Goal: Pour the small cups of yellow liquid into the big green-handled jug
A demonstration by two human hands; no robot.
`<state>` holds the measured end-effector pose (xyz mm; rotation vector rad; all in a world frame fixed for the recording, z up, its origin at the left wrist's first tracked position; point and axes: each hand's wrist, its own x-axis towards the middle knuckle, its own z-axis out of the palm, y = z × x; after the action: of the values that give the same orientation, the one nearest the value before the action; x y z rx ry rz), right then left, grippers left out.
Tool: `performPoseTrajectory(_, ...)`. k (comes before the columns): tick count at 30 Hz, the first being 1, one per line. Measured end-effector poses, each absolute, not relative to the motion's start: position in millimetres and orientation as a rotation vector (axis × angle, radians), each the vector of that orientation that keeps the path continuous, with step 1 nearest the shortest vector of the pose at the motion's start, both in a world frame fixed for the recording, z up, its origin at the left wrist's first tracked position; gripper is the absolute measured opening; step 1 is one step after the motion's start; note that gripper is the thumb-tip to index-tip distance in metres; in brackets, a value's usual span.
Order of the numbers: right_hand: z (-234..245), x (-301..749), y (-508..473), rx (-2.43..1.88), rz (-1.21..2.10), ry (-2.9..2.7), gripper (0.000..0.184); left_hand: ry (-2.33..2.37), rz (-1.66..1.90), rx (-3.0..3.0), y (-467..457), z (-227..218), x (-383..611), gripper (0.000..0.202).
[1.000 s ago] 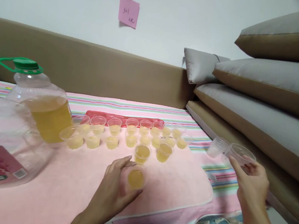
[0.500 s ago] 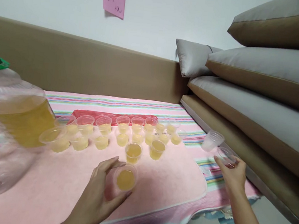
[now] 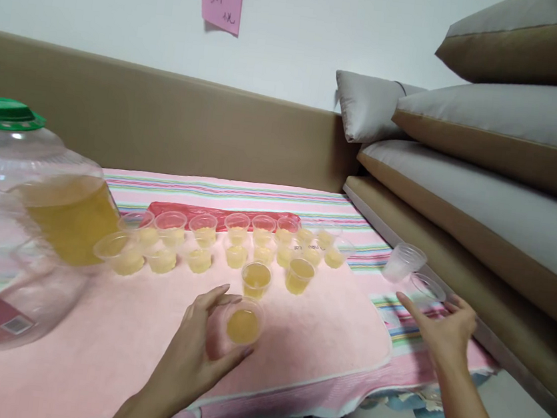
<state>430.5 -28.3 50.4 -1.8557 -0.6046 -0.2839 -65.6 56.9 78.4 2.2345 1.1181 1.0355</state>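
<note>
My left hand (image 3: 198,341) curves around a small clear plastic cup (image 3: 244,324) of yellow liquid, thumb at its near side and fingertips at its far side. Just beyond stand two similar filled cups, a nearer cup (image 3: 256,279) and another cup (image 3: 300,276) to its right. At the right, my right hand (image 3: 448,332) is spread, its thumb and fingers apart beside a clear round lid (image 3: 428,288). Whether the fingertips touch the lid I cannot tell. A stack of empty clear cups (image 3: 404,262) leans behind it.
Rows of several filled cups (image 3: 199,260) stand along the back of the pink mat (image 3: 324,335), before a red plastic bag (image 3: 217,217). A large green-capped jug (image 3: 71,212) half full of yellow liquid stands left. Stacked cushions (image 3: 488,179) border the right side.
The view has shifted a little, so things appear further right. My right hand's fingers have spread away from the clear lid. My left hand stays around its cup.
</note>
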Motion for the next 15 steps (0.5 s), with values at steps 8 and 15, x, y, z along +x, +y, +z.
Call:
performPoseTrajectory(8,91.5,319.8,-44.7,-1.460,-0.504,-0.966,0.058,1.030,1.019,2.145,55.4,82.4,-66.3,0.090)
performPoseTrajectory(15,91.5,181.9,-22.0,-1.267,0.153,-1.638,0.046,1.208,1.443,1.855,62.8,91.0,-76.8,0.035)
